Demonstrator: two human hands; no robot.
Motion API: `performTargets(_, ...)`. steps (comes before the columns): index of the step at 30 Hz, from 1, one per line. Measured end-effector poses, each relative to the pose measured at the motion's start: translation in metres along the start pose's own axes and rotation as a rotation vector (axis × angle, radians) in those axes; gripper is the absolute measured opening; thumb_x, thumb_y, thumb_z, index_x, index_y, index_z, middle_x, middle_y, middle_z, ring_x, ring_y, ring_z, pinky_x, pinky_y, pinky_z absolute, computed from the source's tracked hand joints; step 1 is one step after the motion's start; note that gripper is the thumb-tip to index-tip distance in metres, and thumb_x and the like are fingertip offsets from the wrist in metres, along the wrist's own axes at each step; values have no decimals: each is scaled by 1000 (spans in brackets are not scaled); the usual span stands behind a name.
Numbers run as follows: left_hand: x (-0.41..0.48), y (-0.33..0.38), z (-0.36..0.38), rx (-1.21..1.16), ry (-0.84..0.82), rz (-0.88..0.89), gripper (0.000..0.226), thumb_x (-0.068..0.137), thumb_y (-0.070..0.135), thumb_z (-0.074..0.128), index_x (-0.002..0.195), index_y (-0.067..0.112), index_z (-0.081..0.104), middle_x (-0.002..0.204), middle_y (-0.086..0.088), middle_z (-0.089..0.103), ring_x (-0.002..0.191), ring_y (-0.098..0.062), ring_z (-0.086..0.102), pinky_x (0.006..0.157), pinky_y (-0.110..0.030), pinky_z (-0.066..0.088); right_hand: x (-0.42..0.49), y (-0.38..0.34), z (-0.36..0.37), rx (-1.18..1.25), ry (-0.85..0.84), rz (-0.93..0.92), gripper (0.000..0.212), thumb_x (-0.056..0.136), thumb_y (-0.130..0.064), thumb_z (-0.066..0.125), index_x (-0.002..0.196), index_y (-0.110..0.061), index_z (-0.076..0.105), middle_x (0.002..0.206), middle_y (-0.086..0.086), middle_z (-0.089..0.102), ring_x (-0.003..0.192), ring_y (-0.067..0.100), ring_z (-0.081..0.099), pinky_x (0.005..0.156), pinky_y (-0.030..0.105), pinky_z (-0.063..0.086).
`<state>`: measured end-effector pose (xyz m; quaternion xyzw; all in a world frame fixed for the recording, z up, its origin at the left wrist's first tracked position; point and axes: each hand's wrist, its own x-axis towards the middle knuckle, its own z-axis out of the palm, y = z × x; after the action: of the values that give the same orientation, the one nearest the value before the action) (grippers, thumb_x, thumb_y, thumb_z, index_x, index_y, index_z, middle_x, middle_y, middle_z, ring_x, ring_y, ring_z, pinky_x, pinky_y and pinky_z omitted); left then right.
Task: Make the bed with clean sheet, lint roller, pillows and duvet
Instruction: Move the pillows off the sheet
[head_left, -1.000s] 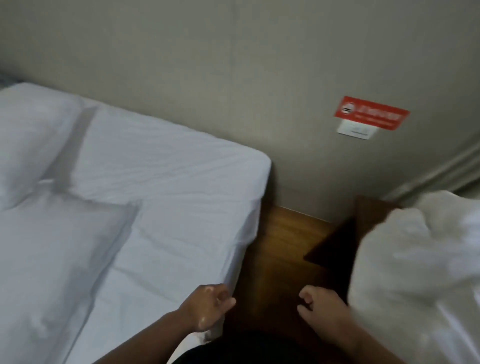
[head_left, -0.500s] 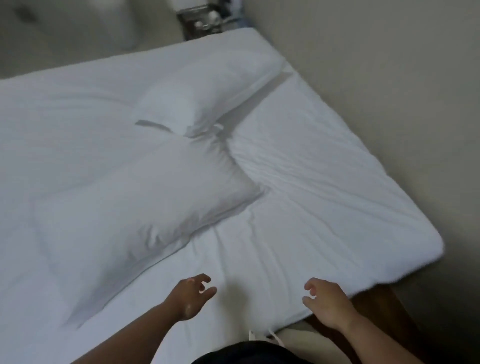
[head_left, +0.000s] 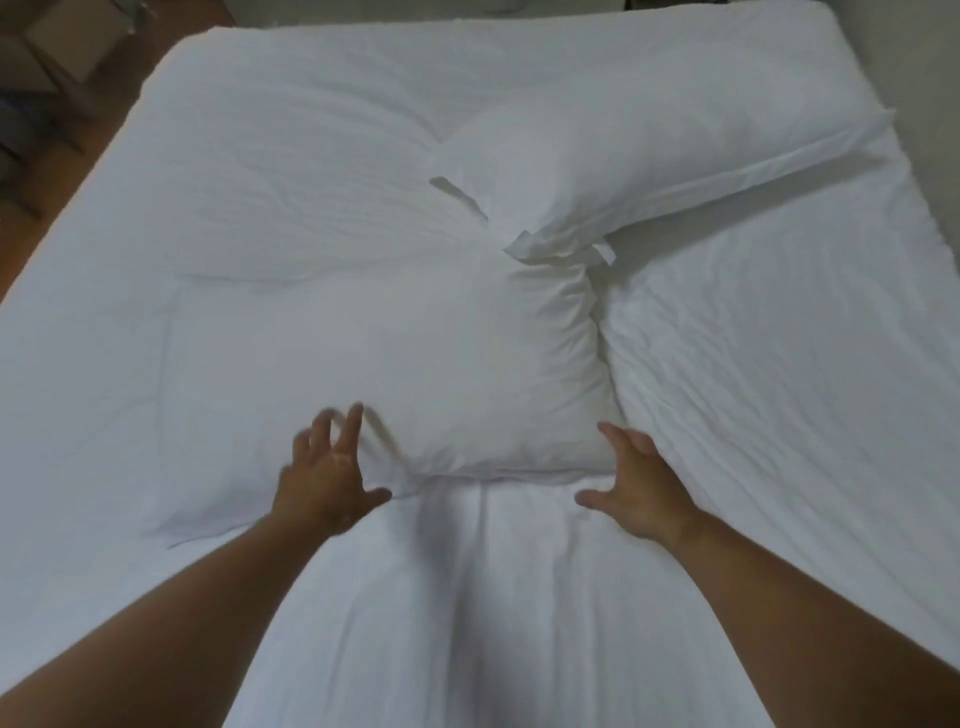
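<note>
White bed (head_left: 171, 156) fills the view, sheet (head_left: 519, 597) on, with the near pillow (head_left: 389, 358) mid-mattress, its far corner meeting the far pillow (head_left: 639, 150). Both open, fingers spread: left hand (head_left: 327, 480) at the near pillow's front edge, right hand (head_left: 641, 486) at its right front corner. Soft, light, floppy, I'd say, so grip both front corners.

1. Two pillows: the near pillow (head_left: 374, 374) and the far pillow (head_left: 649, 150).
2. One bed (head_left: 67, 249).
3. One white sheet (head_left: 753, 389) spread over it.
4. Two hands: the left hand (head_left: 324, 478) and the right hand (head_left: 641, 486).
</note>
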<state>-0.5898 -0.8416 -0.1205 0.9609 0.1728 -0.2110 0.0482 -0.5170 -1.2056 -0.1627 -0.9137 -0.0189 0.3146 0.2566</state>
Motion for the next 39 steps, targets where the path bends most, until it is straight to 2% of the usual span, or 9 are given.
performTargets(5, 60, -4, 8, 163, 110, -10, 140, 55, 81, 72, 151, 41, -23, 163, -8, -14, 149, -39, -7, 111, -66, 19, 64, -25, 5, -68, 41, -28, 141, 51, -72, 85, 153, -51, -11, 165, 0, -12, 152, 33, 10, 121, 45, 26)
performTargets(8, 80, -10, 31, 194, 162, 15, 137, 58, 84, 66, 151, 38, -24, 164, -10, -9, 149, -41, -6, 111, -69, 12, 83, -24, 22, -137, 58, -19, 147, 43, -74, 85, 144, -61, -21, 162, -7, -22, 152, 33, 0, 115, 60, 29)
performTargets(11, 93, -10, 49, 189, 247, 61, 121, 66, 70, 70, 157, 32, 1, 159, -12, 16, 144, -40, 18, 108, -66, 22, 95, -16, 42, -179, 124, -50, 138, 53, -65, 86, 146, -59, -16, 163, 0, -3, 145, 38, 25, 108, 58, 39)
performTargets(14, 101, -11, 57, 152, 406, 174, 97, 65, 35, 84, 150, 22, 38, 130, -15, 52, 113, -40, 51, 91, -54, 42, 101, -14, 50, -149, 264, -162, 110, 72, -49, 83, 153, -48, 8, 144, 11, 37, 114, 38, 56, 91, 45, 52)
performTargets(19, 83, -4, 37, -34, 448, 241, 58, 70, 1, 70, 126, 16, 64, 85, -11, 65, 72, -38, 62, 62, -39, 49, 88, -26, 39, -200, 352, -234, 74, 85, -36, 73, 149, -35, 36, 113, 6, 63, 98, 31, 63, 80, 39, 52)
performTargets(25, 15, -8, 19, -118, 422, 282, 58, 69, -3, 71, 123, 17, 69, 84, -9, 69, 71, -37, 66, 63, -38, 52, -1, -21, 37, -208, 293, -214, 64, 86, -29, 70, 144, -35, 43, 108, 1, 68, 94, 27, 66, 77, 35, 53)
performTargets(31, -80, 16, 42, -203, 285, 446, 63, 63, 9, 79, 124, 22, 67, 90, -3, 71, 75, -32, 69, 64, -37, 58, -116, 43, 41, -178, 251, -69, 64, 85, -28, 74, 144, -31, 48, 119, -2, 68, 101, 25, 67, 80, 34, 51)
performTargets(36, -147, 33, 88, -240, 228, 484, 66, 64, 13, 81, 127, 17, 63, 93, 0, 68, 73, -24, 65, 57, -33, 56, -173, 94, 47, -139, 187, 32, 81, 77, -28, 84, 148, -30, 44, 124, -2, 64, 103, 24, 67, 81, 35, 55)
performTargets(39, -152, 22, 107, -228, 158, 502, 74, 69, 26, 81, 136, 19, 52, 109, -3, 61, 86, -24, 61, 67, -38, 56, -168, 100, 56, -103, 34, 89, 96, 76, -38, 84, 154, -33, 29, 142, 2, 51, 121, 24, 57, 95, 39, 51)
